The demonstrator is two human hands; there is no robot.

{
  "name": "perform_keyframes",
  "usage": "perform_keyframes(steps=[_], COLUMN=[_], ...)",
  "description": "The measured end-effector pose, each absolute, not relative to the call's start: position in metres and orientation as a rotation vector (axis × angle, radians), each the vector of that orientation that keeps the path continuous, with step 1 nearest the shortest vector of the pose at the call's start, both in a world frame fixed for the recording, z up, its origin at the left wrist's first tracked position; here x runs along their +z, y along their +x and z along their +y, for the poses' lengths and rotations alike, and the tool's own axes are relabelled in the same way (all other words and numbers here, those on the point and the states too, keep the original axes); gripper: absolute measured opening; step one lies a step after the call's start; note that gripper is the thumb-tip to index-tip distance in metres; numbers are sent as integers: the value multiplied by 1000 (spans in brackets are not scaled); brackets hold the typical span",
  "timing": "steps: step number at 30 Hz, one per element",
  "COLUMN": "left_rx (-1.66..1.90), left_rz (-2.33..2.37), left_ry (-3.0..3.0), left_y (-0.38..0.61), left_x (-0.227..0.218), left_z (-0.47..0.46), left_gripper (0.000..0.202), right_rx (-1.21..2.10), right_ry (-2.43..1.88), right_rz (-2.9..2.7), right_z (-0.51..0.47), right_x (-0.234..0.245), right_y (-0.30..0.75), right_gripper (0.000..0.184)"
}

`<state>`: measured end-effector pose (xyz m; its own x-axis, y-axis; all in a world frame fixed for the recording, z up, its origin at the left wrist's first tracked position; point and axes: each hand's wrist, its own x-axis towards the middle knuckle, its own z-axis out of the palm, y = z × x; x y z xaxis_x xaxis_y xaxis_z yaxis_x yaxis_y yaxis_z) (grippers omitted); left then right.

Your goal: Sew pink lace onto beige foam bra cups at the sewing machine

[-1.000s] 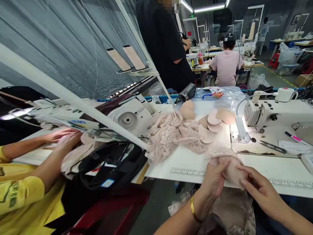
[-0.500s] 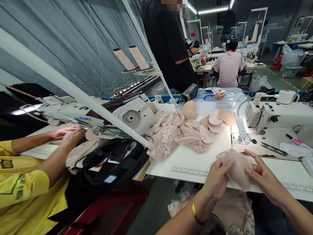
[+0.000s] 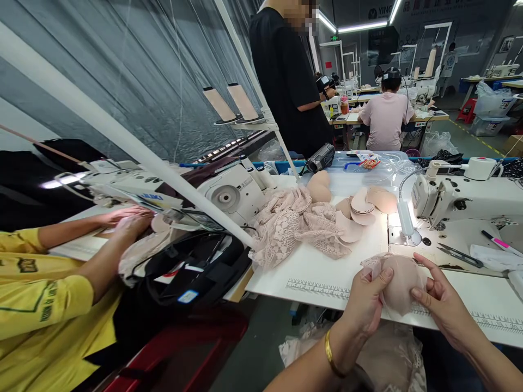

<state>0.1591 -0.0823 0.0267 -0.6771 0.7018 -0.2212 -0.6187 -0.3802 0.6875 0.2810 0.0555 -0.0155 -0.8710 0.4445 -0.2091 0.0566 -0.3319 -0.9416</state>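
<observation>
Between my two hands, above the table's front edge, is a beige bra cup (image 3: 399, 284) covered in sheer fabric, with lace along its upper left. My left hand (image 3: 370, 296) pinches its left side, thumb on top. On the right edge, my right hand (image 3: 439, 296) grips it between thumb and fingers, the index finger stretched up. Below the table edge, more beige lace fabric (image 3: 392, 354) hangs over my lap. The sewing machine (image 3: 441, 190) stands just beyond my hands, its lamp lighting the needle plate (image 3: 404, 237).
Left of the machine lie a heap of lace pieces (image 3: 286, 223) and stacked foam cups (image 3: 362, 204). Scissors (image 3: 460, 255) and a pink marker (image 3: 498, 239) rest on the machine bed. A thread stand pole (image 3: 122, 130) slants across the left, near a co-worker in a yellow shirt (image 3: 44, 305).
The cup has turned and its covering lies smoother over a rounder face. Both hands keep their grip. The whole view has shifted slightly.
</observation>
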Motion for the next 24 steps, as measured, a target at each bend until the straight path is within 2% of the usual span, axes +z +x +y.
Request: perform_keyframes(steps=[12, 24], left_rx=[2043, 2058], left_rz=[929, 960], left_ry=[89, 75], left_y=[157, 147], left_x=[29, 43], left_z=[-77, -65], left_gripper=[56, 52], right_rx=[2259, 2211], right_ry=[-676, -494], right_rz=[-1557, -1864], right_z=[50, 48], right_x=[-16, -13], right_y=[280, 288], right_gripper=[98, 103])
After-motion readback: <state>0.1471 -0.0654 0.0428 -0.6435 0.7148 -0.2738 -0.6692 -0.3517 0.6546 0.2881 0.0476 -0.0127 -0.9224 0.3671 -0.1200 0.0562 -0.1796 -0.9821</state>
